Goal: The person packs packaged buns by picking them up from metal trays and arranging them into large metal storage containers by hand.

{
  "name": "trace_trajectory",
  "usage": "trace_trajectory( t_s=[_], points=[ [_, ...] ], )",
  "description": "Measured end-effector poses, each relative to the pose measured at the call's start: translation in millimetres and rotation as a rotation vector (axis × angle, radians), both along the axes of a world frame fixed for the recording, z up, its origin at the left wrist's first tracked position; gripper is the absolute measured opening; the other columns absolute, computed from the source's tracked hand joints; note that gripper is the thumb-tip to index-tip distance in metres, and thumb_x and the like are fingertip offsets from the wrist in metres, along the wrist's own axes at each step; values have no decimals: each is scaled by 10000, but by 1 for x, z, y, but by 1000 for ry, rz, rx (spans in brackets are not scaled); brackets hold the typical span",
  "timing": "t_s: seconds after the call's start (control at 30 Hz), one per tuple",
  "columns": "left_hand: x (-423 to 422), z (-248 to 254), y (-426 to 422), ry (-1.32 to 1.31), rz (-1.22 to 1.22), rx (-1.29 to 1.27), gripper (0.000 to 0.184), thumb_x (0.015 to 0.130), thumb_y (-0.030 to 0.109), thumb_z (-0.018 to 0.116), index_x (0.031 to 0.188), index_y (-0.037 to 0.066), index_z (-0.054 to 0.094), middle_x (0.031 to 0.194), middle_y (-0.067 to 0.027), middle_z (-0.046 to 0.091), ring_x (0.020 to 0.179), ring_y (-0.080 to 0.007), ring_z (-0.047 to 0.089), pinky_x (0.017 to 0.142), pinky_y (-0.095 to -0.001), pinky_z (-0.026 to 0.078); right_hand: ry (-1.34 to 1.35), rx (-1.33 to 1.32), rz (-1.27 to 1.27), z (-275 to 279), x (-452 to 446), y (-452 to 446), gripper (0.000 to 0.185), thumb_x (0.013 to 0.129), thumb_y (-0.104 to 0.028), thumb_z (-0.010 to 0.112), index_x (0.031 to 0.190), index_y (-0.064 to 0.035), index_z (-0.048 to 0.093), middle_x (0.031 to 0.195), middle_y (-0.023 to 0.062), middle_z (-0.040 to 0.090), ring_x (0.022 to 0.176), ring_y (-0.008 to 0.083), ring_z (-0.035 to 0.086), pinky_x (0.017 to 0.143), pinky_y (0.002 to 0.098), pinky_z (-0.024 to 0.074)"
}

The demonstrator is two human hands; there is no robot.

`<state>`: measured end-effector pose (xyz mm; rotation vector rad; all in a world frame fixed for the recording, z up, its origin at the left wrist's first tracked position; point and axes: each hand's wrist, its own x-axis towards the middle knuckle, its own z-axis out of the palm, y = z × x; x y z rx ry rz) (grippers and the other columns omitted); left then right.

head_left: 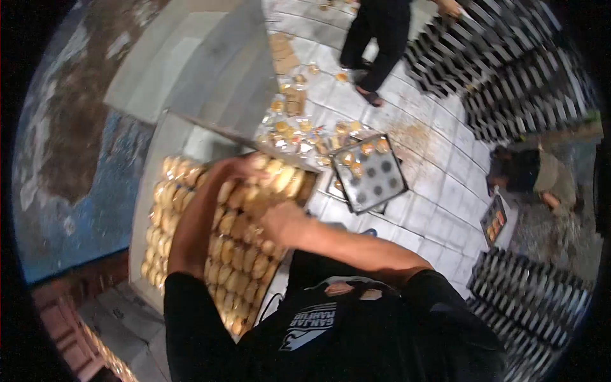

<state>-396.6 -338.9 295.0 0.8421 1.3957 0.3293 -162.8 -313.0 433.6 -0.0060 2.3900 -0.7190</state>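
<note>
A large cardboard box (141, 235) stands before me, packed with rows of round golden buns (238, 258) in clear wrappers. Toward the far side of the box, my left hand (247, 167) is on or just over the top buns; its fingers are partly hidden and blurred. My right hand (283, 223) is low over the middle rows, nearer the box's right side. Motion smears its fingers, so I cannot make out whether it holds a bun.
A black-rimmed baking tray (375, 181) carrying a few buns lies right of the box. Loose wrapped buns (299, 137) are strewn over the tiled floor (439, 210). A person (382, 38) stands beyond, another person (541, 175) is at right. Stacked trays (503, 76) rise at right.
</note>
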Motion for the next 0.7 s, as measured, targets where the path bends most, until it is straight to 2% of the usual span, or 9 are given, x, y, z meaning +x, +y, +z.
trace_trajectory(
  t_s=[0.1,0.2,0.33,0.43,0.47,0.53,0.57,0.6,0.7],
  points=[
    [-2,-2,-13,303,-125,-71,1047,745,654,791,1506,37,423,1420,-211,567,1282,-276,542,1080,-423,415,632,-573,-163,13,76,4,634,897,-346,715,1386,8,521,1426,243,517,1237,393,566,1033,460,496],
    [18,22,-18,586,-59,-62,993,741,672,780,1443,27,502,1387,-230,587,1225,-305,589,1044,-410,451,400,-795,-285,34,133,38,632,949,-370,672,1428,-4,482,1410,205,557,1289,353,559,1070,449,465],
    [36,79,-32,736,-16,281,693,918,284,741,1490,51,426,1453,-166,552,1267,-307,575,1076,-418,456,199,-708,-567,-52,217,116,634,985,-440,628,1425,-3,496,1389,196,584,1274,310,579,1066,395,467],
    [176,217,9,797,170,230,587,792,57,743,1351,-26,584,1343,-202,630,1273,-324,586,1042,-443,485,11,-625,-898,-173,293,183,689,912,-517,683,1354,1,578,1332,228,621,1254,318,591,1058,390,466],
    [208,222,18,605,165,306,585,781,104,773,1326,-24,604,1315,-210,647,1224,-350,619,1033,-448,493,-25,-607,-941,-214,316,211,711,901,-530,692,1349,12,585,1326,214,628,1244,320,594,1052,393,471],
    [281,185,33,88,392,393,552,738,151,801,1250,-9,673,1304,-206,660,1192,-334,654,1019,-439,508,-95,-628,-1117,-335,360,252,725,876,-535,721,1327,19,600,1276,207,655,1213,312,615,1029,395,483],
    [316,166,72,65,347,180,503,773,164,776,1246,18,691,1328,-176,656,1201,-308,652,1021,-425,509,-144,-590,-1188,-362,370,278,661,873,-502,731,1287,2,624,1214,203,683,1133,307,662,976,402,510],
    [332,126,120,167,20,391,478,831,133,736,1297,54,672,1357,-153,642,1209,-292,648,1003,-411,522,-166,-482,-1181,-399,374,306,587,879,-468,728,1242,-14,640,1178,206,694,1051,305,694,915,412,533],
    [375,-86,198,-7,270,337,412,967,163,624,1371,84,609,1364,-154,630,1217,-314,633,980,-400,520,-160,-141,-1033,-581,403,381,613,863,-507,722,1284,-77,608,1148,231,699,1075,408,670,891,489,530]
  ],
)
